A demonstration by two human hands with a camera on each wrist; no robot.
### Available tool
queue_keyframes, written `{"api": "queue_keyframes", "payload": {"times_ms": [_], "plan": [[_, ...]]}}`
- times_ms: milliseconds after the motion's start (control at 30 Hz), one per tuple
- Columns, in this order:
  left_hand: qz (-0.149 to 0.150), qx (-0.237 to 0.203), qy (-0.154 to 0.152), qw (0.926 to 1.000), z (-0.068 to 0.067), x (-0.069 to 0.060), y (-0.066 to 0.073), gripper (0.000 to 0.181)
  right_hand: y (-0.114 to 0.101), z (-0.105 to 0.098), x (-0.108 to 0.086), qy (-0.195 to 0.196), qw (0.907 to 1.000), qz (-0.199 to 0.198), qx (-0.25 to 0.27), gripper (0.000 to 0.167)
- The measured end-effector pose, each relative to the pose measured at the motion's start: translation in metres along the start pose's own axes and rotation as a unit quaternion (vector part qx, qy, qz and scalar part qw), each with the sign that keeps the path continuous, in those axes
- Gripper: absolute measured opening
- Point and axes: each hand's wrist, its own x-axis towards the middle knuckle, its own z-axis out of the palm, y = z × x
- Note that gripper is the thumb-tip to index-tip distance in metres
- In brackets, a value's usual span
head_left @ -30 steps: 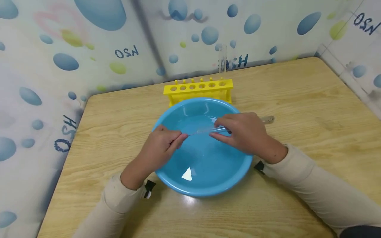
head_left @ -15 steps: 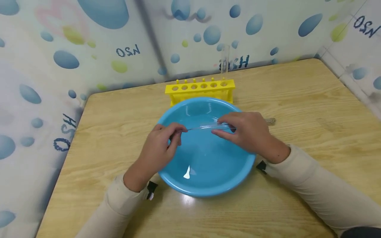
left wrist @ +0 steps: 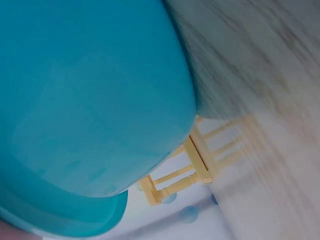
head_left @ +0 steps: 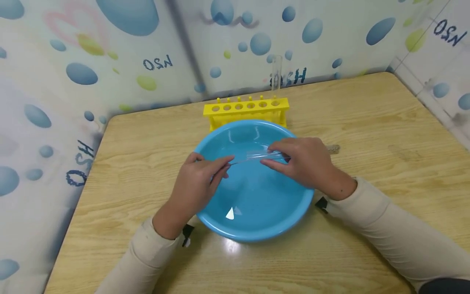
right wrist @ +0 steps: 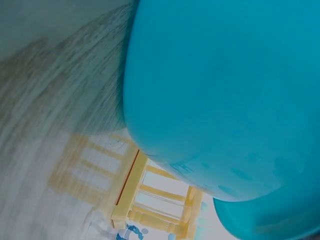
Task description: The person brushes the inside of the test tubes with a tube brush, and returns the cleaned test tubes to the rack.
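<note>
In the head view my right hand [head_left: 304, 163] grips a clear glass test tube [head_left: 257, 156], held roughly level above the blue basin [head_left: 312, 196]. A greyish bristly end, apparently a test tube brush [head_left: 333, 149], shows beyond that hand; whether it lies inside the glass is hard to tell. The thin wire handle [head_left: 240, 162] runs from the tube's left end to my left hand [head_left: 194, 183], whose thumb and fingers pinch it. Water seems to lie in the basin. Both wrist views show mainly the basin's outer wall [left wrist: 100, 100], with little or nothing of the hands.
Behind the basin stands a yellow test tube rack [head_left: 246, 108] with a row of holes. Another clear test tube [head_left: 276, 73] rises upright at its right end. A patterned wall [head_left: 165, 90] borders the wooden table [head_left: 147, 155] at the back and sides.
My left fingers loosen and shift on the wire, now pinching it with straighter fingers. The right hand keeps its grip on the test tube, almost still.
</note>
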Motion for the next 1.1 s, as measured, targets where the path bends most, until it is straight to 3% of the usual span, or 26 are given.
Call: {"api": "queue_keyframes", "payload": {"times_ms": [233,367,500,633,867,1100], "plan": [[-0.001,0.021,-0.005,0.9998,0.0001,-0.0011,0.0018,0.032,0.0000,0.0025,-0.0015,-0.008,1.0000,0.002,0.002,0.033],[0.015,0.050,0.046,0.9976,-0.0001,0.0002,0.0028,0.031,0.0002,0.0020,-0.0016,-0.004,1.0000,0.000,0.000,0.033],[0.025,0.078,0.108,0.9908,-0.0023,0.0010,0.0034,0.030,0.0004,0.0011,-0.0008,0.003,1.0000,0.000,-0.001,0.034],[0.018,0.089,0.138,0.9862,-0.0029,-0.0009,0.0036,0.031,-0.0002,0.0013,-0.0011,-0.001,1.0000,0.005,0.003,0.033],[-0.001,0.105,0.143,0.9842,-0.0047,-0.0004,0.0051,0.028,0.0006,0.0015,0.0002,0.004,1.0000,0.005,0.004,0.033],[0.003,0.115,0.137,0.9840,-0.0025,-0.0003,0.0046,0.027,0.0003,0.0003,0.0002,-0.001,1.0000,0.004,0.004,0.033]]}}
